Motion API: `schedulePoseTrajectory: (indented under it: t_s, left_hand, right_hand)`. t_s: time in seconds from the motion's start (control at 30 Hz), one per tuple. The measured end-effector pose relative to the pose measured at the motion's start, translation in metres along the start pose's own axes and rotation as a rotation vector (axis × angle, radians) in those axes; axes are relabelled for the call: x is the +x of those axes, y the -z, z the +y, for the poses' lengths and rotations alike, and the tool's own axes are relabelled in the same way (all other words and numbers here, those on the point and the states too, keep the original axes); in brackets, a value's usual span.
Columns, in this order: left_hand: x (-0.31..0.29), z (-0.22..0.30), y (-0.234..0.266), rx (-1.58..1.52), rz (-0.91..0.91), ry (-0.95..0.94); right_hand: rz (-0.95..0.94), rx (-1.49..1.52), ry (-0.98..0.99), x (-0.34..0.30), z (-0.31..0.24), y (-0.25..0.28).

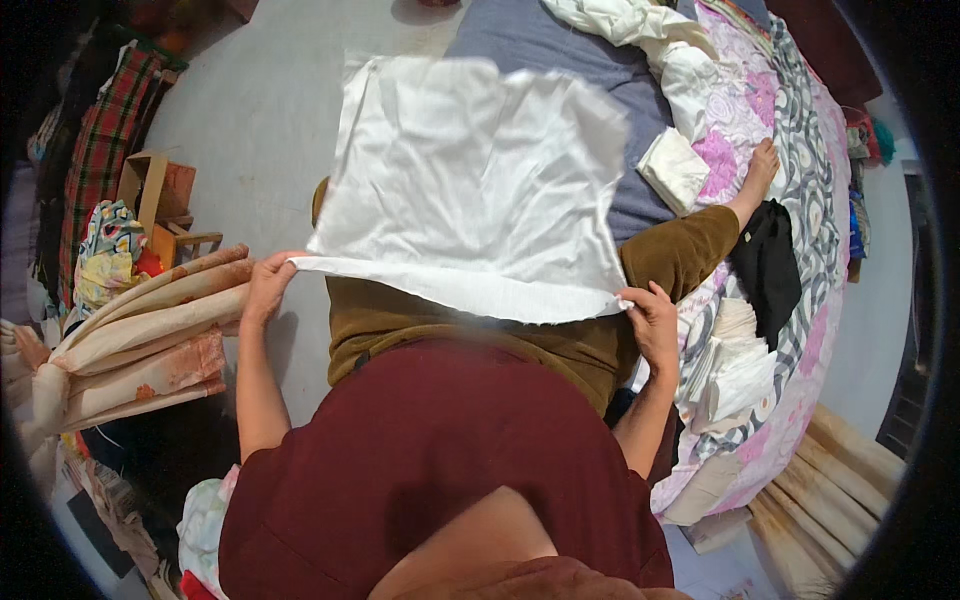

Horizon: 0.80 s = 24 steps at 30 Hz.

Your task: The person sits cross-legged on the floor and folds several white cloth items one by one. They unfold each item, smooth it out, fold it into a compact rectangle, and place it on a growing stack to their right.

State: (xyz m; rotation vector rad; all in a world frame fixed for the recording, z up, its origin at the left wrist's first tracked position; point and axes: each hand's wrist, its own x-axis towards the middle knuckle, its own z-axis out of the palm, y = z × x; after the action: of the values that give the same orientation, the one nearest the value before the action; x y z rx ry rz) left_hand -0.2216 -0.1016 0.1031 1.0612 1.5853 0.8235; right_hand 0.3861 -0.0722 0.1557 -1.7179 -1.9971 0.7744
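A white cloth [470,170] is stretched out in front of me over my lap, its far edge blurred by motion. Its near edge is turned up into a narrow folded strip. My left hand [266,285] pinches the left corner of that strip, and my right hand [652,325] grips the right corner. Between the two hands the strip sags slightly above my brown trousers. To the right, a folded white cloth [674,172] lies near my bare foot, and a stack of folded white cloths [735,365] rests beside my right forearm.
I sit by a bed with a patterned pink, white and grey sheet [815,200] and a blue-grey cover [640,195]. A black garment [770,270] and a heap of white fabric [650,40] lie on it. Left are a tied curtain [150,330] and a wooden stool [165,200].
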Motion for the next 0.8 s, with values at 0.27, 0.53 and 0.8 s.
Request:
schedulePoseTrajectory:
  t_s: [0.27, 0.53, 0.8]
  left_hand:
    - [-0.009, -0.011, 0.004, 0.113, -0.137, 0.128]
    - [0.037, 0.102, -0.053, 0.920, 0.099, -0.260]
    - [0.102, 0.097, -0.254, 0.865, -0.019, -0.654]
  right_hand:
    - [-0.214, -0.103, -0.055, 0.014, -0.034, 0.016]
    - [-0.078, 0.130, -0.029, 0.085, -0.046, 0.012]
    - [0.319, 0.098, -0.532, 0.258, 0.010, -0.127]
